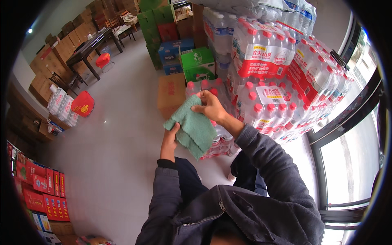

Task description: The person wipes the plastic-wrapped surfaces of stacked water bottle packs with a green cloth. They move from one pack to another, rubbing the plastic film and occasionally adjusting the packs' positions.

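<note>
A folded green cloth (191,125) with a fuzzy surface hangs between my two hands, in front of my body. My left hand (170,141) grips its left edge, thumb on top and the other fingers hidden behind it. At the upper right corner, my right hand (211,108) pinches the cloth between thumb and fingers. The lower corner droops loose above my knees. Just behind the cloth stands a low stack of shrink-wrapped water bottles (222,136) with red caps, partly covered by the cloth and my right hand.
Tall stacks of bottled water packs (263,53) rise at the right, beside a glass door (347,163). Ahead are a brown carton (170,92) and a green box (198,61). Red gift boxes (43,192) line the left. A dark table (92,51) stands far back on the grey floor (102,163).
</note>
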Motion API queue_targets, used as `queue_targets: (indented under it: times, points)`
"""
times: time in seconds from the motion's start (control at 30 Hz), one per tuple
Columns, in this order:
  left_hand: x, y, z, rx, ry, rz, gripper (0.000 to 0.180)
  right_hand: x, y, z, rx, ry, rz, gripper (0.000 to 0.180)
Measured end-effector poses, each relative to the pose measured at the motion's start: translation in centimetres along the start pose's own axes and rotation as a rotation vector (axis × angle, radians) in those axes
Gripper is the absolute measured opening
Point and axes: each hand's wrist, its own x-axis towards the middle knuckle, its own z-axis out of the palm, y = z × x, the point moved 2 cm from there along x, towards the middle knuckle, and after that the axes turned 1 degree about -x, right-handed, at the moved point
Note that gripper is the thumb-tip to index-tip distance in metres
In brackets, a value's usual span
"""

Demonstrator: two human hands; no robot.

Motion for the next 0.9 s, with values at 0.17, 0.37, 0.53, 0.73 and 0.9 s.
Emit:
queue_targets:
  times: [0.17,0.37,0.53,0.73,0.9]
  points:
    - [-0.3,0.6,-0.9,-0.026,0.010,-0.050,0.054,1.3,2.8,1.1,0.050,0.035,0.035,0.039]
    - [1.4,1.6,0.0,-0.240,0.200,-0.019,0.046,3.0,4.4,0.5,-0.414,0.097,-0.085,0.045]
    - [0.7,2.7,0.3,-0.331,0.319,0.076,0.049,1.9,4.6,-0.9,-0.424,0.036,-0.103,0.049]
    - [0.6,2.4,-2.4,-0.355,0.598,0.271,0.048,0.8,5.1,-1.3,-0.652,0.031,-0.079,0.038]
    - [2.8,-2.3,-7.3,-0.402,0.719,0.234,0.048,1.8,8.4,-1.0,-0.943,0.050,-0.193,0.038]
